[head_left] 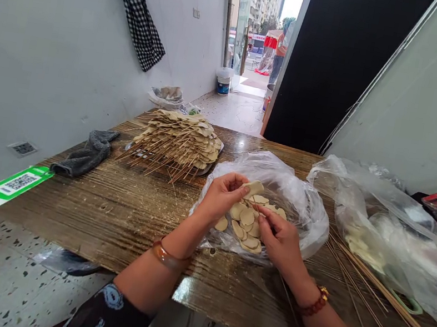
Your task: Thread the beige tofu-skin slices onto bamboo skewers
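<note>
Slice [254, 188]: pale and thin, raised over the bag, right of the surface's [118, 225] middle; a hard squeeze or a slanted push from the stick could tear it.
Left hand [222, 195]: thumb and fingers pinched together on the slice; a fingertip behind it could get pricked, since the slice hides the far side.
Right hand [280, 233]: thumb and fingers closed on the stick; a loose pinch could let it twist.
Stick [257, 207]: beside the slice; I cannot tell whether its tip has gone in.
Loose slices [248, 218]: heaped below both hands; a tug on the bag could spill them toward the near edge.
Bag [313, 225]: open, its crumpled film around the heap; a wrist could snag it.
Pile [187, 138]: skewered slices stacked high on a tray [213, 167] near the far edge, stick ends outward; a caught end could topple it.
Spare sticks [370, 286]: fanned toward the right edge, by the right forearm; a brush could scatter them.
</note>
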{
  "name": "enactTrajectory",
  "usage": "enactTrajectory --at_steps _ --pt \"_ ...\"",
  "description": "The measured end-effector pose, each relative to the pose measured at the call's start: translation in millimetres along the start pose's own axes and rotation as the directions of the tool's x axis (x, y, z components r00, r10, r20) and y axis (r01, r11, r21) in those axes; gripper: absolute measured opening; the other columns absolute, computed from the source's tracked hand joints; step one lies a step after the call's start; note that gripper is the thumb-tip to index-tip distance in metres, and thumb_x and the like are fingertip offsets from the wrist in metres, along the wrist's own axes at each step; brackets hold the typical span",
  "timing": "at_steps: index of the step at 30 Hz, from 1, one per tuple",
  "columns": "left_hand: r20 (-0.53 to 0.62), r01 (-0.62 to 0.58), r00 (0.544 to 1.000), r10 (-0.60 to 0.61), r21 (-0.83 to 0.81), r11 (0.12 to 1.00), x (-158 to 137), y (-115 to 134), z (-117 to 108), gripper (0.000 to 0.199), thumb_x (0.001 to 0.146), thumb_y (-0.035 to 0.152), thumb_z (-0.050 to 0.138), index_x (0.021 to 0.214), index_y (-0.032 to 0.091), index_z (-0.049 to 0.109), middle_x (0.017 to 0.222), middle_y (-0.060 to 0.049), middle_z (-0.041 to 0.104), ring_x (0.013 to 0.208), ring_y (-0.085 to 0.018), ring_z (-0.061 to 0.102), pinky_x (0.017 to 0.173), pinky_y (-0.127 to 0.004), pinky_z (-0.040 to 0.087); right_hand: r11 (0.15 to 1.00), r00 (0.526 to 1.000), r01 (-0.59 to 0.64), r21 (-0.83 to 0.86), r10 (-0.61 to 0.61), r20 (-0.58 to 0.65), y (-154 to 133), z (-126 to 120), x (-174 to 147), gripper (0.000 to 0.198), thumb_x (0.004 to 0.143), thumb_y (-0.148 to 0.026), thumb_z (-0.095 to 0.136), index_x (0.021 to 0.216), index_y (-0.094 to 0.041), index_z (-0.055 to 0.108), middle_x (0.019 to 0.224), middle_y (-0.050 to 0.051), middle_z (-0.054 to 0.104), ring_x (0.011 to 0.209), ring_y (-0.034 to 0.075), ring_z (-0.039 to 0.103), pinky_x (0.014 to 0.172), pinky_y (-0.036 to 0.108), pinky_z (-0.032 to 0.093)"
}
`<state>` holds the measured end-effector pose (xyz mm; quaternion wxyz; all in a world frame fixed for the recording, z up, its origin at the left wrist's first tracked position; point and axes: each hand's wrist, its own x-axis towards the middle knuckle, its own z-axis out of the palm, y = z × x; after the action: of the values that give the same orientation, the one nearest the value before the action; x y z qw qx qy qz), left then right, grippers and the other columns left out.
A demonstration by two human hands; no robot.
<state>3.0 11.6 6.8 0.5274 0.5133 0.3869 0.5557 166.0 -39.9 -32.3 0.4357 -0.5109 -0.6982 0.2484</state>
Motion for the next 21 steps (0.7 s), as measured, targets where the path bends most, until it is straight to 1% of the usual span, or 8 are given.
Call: enactTrajectory --at_steps 3,6,11,14,18,21 --pt "-0.051 0.036 0.998 -0.039 -0.049 0.998 2.4 -3.6 -3.8 0.019 0.065 0.025 0.074 0.076 0.014 0.065 0.065 0.002 0.057 0.055 -0.006 0.046 0.051 -0.019 0.036 0.999 0.999 0.033 -0.007 -0.033 -0.017 -1.7 -1.1 -1.2 0.031 0.087 -0.028 0.051 0.108 -0.019 0.072 0.097 0.007 0.076 0.078 0.020 0.069 0.069 0.031 0.053" --pt "-0.033 0.094 0.994 -0.099 -0.135 0.986 4.1 -6.3 -6.2 0.022 0.062 0.026 0.076 0.076 0.014 0.064 0.065 0.002 0.058 0.054 -0.006 0.047 0.049 -0.018 0.036 0.998 0.998 0.059 0.004 -0.059 -0.021 -2.2 -1.2 -2.5 0.029 0.088 -0.028 0.051 0.107 -0.021 0.072 0.102 0.007 0.075 0.088 0.022 0.070 0.074 0.032 0.053" --pt "0.014 0.176 0.984 -0.178 -0.233 0.956 4.8 -7.5 -7.1 0.030 0.058 0.030 0.079 0.078 0.013 0.064 0.069 0.000 0.061 0.054 -0.006 0.051 0.048 -0.018 0.037 0.998 0.998 0.062 -0.026 -0.063 -0.016 -0.7 -0.8 -3.8 0.029 0.088 -0.029 0.052 0.106 -0.021 0.072 0.095 0.005 0.077 0.071 0.018 0.069 0.062 0.028 0.051" --pt "0.029 0.198 0.980 -0.197 -0.271 0.942 4.7 -7.4 -7.4 0.030 0.058 0.030 0.079 0.077 0.013 0.063 0.069 -0.001 0.062 0.054 -0.006 0.052 0.048 -0.018 0.038 0.997 0.998 0.060 -0.043 -0.061 -0.010 -0.3 -0.7 -4.1 0.028 0.089 -0.030 0.051 0.106 -0.021 0.072 0.089 0.005 0.077 0.067 0.017 0.067 0.059 0.028 0.050" --pt "0.055 0.225 0.974 -0.219 -0.298 0.928 3.9 -8.3 -6.4 0.034 0.057 0.032 0.081 0.077 0.012 0.062 0.067 0.000 0.062 0.052 -0.006 0.053 0.047 -0.018 0.039 0.997 0.997 0.069 -0.034 -0.069 -0.022 -0.2 -0.4 -4.3 0.027 0.089 -0.030 0.052 0.105 -0.020 0.072 0.092 0.005 0.077 0.069 0.018 0.068 0.062 0.029 0.052" --pt "0.075 0.229 0.973 -0.217 -0.299 0.926 2.6 -10.0 -4.0 0.036 0.056 0.033 0.082 0.078 0.012 0.061 0.065 0.000 0.062 0.050 -0.006 0.053 0.047 -0.018 0.039 0.997 0.997 0.073 -0.013 -0.074 -0.028 0.1 -0.2 -4.2 0.026 0.089 -0.030 0.053 0.105 -0.022 0.072 0.098 0.005 0.076 0.078 0.019 0.070 0.069 0.030 0.054"
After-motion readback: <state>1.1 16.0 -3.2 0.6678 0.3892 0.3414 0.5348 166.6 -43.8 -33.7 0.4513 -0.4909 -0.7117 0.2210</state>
